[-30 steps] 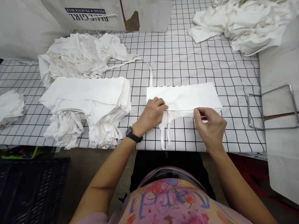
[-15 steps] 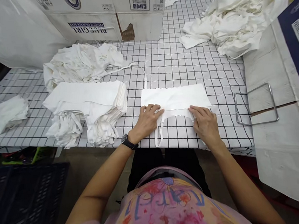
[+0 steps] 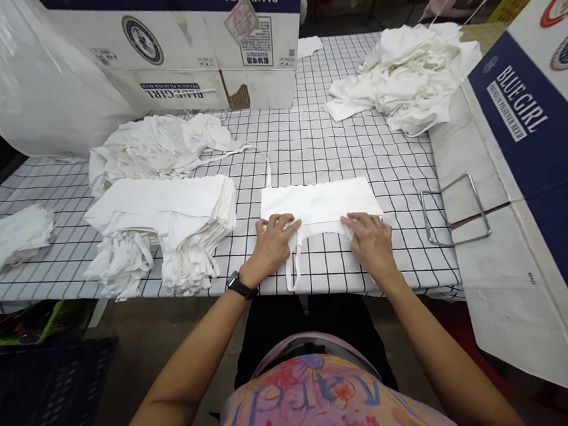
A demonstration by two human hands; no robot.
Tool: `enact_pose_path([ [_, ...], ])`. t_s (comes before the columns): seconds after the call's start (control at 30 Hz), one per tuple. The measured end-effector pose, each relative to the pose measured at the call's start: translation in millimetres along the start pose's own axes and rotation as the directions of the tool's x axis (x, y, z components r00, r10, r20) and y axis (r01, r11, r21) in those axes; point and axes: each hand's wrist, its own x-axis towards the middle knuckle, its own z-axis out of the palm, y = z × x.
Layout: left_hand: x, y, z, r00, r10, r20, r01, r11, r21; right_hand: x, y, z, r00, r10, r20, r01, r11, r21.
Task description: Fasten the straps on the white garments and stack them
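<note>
A white strappy top (image 3: 320, 199) lies folded into a flat band on the table, its wavy edge facing away from me. My left hand (image 3: 273, 244) rests on its near left part, fingers spread and bent, pressing the fabric. On the near right part, my right hand (image 3: 371, 241) presses with its fingertips, the fingers also apart. Between the hands runs the curved near edge. A loose strap (image 3: 292, 269) hangs toward me beside my left hand, while another thin strap (image 3: 268, 171) extends from the far left corner. Fabric under both palms is hidden.
Left of the hands stands a neat stack of similar tops (image 3: 162, 201), with a crumpled heap (image 3: 157, 145) behind it. Another heap (image 3: 411, 73) lies far right. Cardboard boxes (image 3: 183, 55) border the back; a flattened carton (image 3: 498, 246) and metal wire frame (image 3: 455, 213) are right.
The view has tilted up, revealing more of the boxes and part of a person at the back. My hands stay on the folded top, the right one slightly nearer the left.
</note>
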Motion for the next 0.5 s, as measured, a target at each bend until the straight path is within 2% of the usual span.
enact_pose_path([
  [0.13, -5.8, -5.8, 0.8, 0.997, -0.035, -0.073, 0.031, 0.997, -0.066, 11.5, 20.4, -8.7, 0.997, 0.057, -0.058, -0.038, 0.960, 0.276],
  [0.2, -6.5, -11.7, 0.2, 0.981, -0.113, -0.155, 0.097, 0.989, -0.113, 21.6, 32.1, -13.5, 0.982, 0.132, -0.132, -0.083, 0.942, 0.324],
  [0.33, 9.3, -30.1, -7.3, 0.915, -0.304, -0.264, 0.246, 0.941, -0.230, 59.3, 55.4, -15.3, 0.910, 0.346, -0.230, -0.259, 0.905, 0.338],
  [0.4, 24.6, -39.8, -13.5, 0.878, -0.410, -0.247, 0.332, 0.894, -0.301, 83.5, 65.3, -11.1, 0.886, 0.413, -0.210, -0.339, 0.887, 0.314],
  [0.5, 48.0, -49.6, -21.8, 0.812, -0.563, -0.152, 0.478, 0.791, -0.382, 114.0, 74.6, -0.8, 0.865, 0.464, -0.190, -0.399, 0.867, 0.300],
])
